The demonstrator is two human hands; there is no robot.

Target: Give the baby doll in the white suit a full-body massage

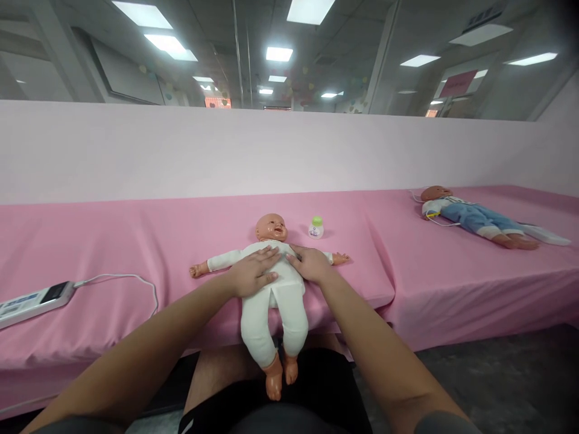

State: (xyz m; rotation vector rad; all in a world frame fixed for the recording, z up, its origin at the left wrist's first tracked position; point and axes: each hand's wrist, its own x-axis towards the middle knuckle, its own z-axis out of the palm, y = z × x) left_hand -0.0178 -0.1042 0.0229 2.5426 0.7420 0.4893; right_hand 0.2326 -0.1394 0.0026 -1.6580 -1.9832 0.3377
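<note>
Across pink bedding (181, 226), rests left hand (248, 277) and right hand (314, 265) on torso of white-suited doll (288, 278), with fingers loosely spread, ungrasping; could let it slide off near edge, given overhanging legs.

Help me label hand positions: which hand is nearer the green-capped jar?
Right. The right hand rests on the white doll, just this side of the jar; the left hand, also on the doll, is farther off, to the jar's left.

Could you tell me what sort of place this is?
Probably an infant-care training room: a baby doll in white, another doll in blue trousers, and padded pink surfaces suggest it.
</note>
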